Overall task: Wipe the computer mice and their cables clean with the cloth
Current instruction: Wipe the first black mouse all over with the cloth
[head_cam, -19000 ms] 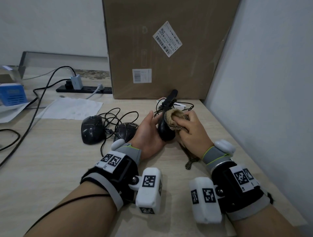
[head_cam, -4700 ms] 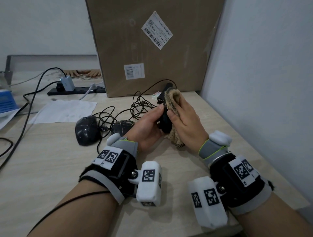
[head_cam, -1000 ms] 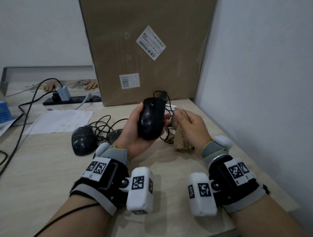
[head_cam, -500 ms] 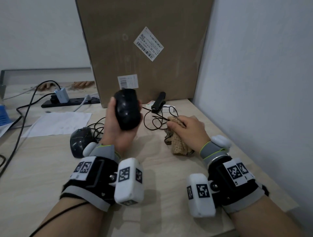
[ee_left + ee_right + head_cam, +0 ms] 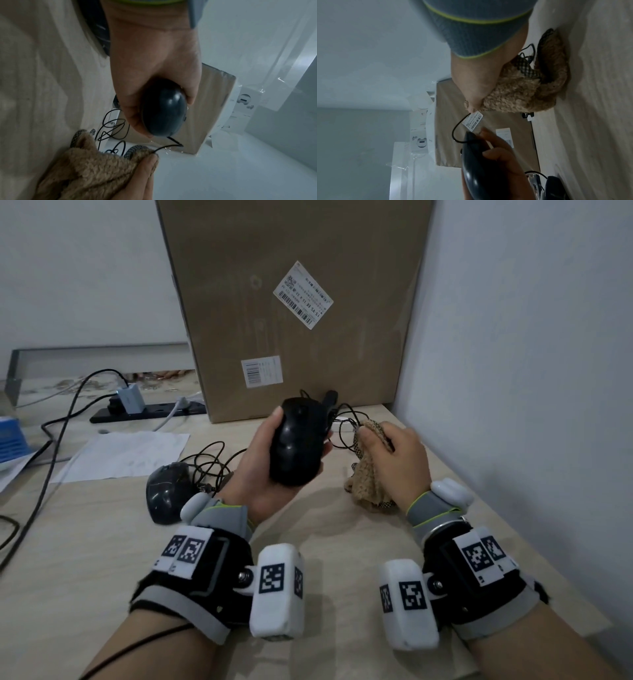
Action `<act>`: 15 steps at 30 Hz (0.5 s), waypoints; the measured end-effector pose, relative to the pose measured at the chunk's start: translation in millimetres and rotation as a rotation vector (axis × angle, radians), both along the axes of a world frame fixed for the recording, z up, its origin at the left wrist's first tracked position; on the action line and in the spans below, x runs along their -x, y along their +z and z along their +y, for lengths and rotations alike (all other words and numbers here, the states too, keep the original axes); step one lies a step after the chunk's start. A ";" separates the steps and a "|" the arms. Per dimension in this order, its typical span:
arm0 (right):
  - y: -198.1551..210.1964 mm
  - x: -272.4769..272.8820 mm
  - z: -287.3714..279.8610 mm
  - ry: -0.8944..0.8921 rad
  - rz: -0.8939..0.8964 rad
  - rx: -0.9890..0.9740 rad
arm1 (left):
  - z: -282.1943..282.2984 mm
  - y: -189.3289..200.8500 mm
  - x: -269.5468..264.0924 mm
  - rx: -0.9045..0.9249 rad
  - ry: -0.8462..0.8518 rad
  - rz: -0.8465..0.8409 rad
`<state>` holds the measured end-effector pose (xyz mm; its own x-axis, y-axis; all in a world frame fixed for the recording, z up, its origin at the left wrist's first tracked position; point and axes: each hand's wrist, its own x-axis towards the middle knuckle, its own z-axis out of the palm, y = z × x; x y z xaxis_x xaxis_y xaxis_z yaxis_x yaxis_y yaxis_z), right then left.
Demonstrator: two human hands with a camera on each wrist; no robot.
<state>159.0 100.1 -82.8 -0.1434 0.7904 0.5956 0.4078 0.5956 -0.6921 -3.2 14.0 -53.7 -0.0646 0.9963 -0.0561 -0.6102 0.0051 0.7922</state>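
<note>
My left hand [image 5: 274, 460] grips a black computer mouse [image 5: 297, 441] and holds it up above the desk, back side toward me; the left wrist view shows the same mouse [image 5: 163, 115]. Its thin black cable [image 5: 164, 146] runs from the mouse's front into the tan fuzzy cloth [image 5: 368, 474]. My right hand [image 5: 394, 460] pinches that cloth around the cable, just right of the mouse. The cloth's lower end touches the desk [image 5: 102, 559]. A second black mouse [image 5: 166, 491] lies on the desk to the left, among tangled cables [image 5: 212, 460].
A large cardboard box [image 5: 291, 302] stands at the back against the wall. A white wall [image 5: 531, 371] closes the right side. A power strip [image 5: 147, 409] with plugs, a sheet of paper [image 5: 126, 453] and a blue box [image 5: 10, 436] lie at the left.
My left hand has brought the mouse back to the right and lower, close to the right hand. The right hand has lifted the cloth slightly, pinching the cable in it.
</note>
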 end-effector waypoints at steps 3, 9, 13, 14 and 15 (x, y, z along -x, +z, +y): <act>-3.3 3.7 1.9 0.072 -0.062 0.027 | -3.6 1.5 -9.0 0.017 -0.072 0.017; -5.0 3.4 -1.8 0.162 -0.215 0.091 | -2.8 -3.2 -15.0 0.034 -0.092 0.040; -3.1 4.7 -4.4 0.204 -0.236 0.146 | -0.9 -5.2 -11.9 0.012 -0.104 0.022; -2.5 4.8 -5.7 0.203 -0.243 0.149 | -0.4 -5.3 -11.1 0.004 -0.107 0.018; -1.6 4.4 -7.4 0.202 -0.246 0.148 | 0.5 -5.9 -9.5 -0.004 -0.107 0.010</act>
